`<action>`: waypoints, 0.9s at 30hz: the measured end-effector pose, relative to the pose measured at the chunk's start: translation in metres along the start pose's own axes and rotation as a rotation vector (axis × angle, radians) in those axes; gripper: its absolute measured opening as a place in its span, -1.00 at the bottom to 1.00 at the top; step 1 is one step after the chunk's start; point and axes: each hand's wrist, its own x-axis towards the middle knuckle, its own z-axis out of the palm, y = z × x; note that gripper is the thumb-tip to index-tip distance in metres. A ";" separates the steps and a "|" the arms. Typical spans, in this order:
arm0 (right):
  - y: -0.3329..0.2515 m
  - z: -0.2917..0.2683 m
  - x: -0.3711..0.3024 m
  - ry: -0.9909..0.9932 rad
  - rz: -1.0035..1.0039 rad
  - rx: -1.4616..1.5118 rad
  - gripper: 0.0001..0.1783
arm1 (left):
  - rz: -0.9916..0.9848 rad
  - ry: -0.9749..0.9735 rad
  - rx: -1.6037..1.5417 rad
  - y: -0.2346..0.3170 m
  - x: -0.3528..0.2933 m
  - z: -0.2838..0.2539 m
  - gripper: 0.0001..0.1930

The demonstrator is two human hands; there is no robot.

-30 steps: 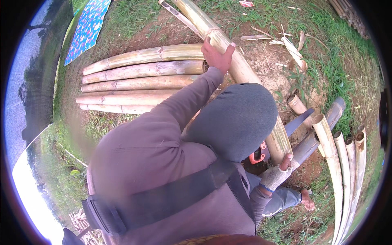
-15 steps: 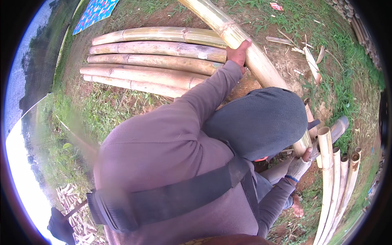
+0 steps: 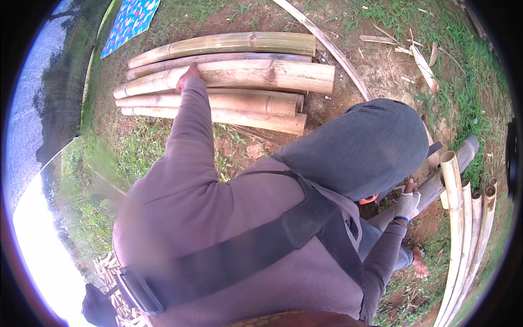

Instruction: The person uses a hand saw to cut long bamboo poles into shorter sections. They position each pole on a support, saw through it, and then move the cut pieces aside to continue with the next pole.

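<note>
My left hand (image 3: 188, 78) is closed over the near edge of a thick pale bamboo pole (image 3: 272, 75). That pole lies on top of a row of several bamboo poles (image 3: 229, 44), and its right end juts past theirs. My right hand (image 3: 407, 201), in a whitish wrap with a blue band at the wrist, is low beside my covered knee (image 3: 359, 147). Its fingers look drawn together, and what they hold, if anything, is hidden. A narrow bamboo strip (image 3: 332, 50) runs from the top edge down behind the knee, where its lower end is hidden.
Several bamboo poles (image 3: 451, 191) stand or lean at the right, by a grey log (image 3: 466, 152). Bamboo scraps (image 3: 424, 68) lie on the soil and grass. Near the knee shows an orange object (image 3: 368, 200). A blue patterned sheet (image 3: 131, 24) lies far left.
My left hand has moved left, from the wide pole across my knee to the pole row. The wide pole is gone from there; a narrow strip shows instead. A jutting pole now tops the row.
</note>
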 end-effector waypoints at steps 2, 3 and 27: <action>0.012 -0.020 -0.019 0.069 0.074 -0.121 -0.43 | 0.323 0.156 0.462 -0.008 -0.026 -0.028 0.17; 0.021 -0.023 -0.020 0.059 0.074 -0.079 -0.44 | 0.401 0.064 0.574 -0.014 -0.005 -0.028 -0.07; 0.047 0.016 -0.076 0.243 -0.025 -0.074 -0.55 | 1.877 -0.828 0.973 -0.070 -0.133 0.040 0.17</action>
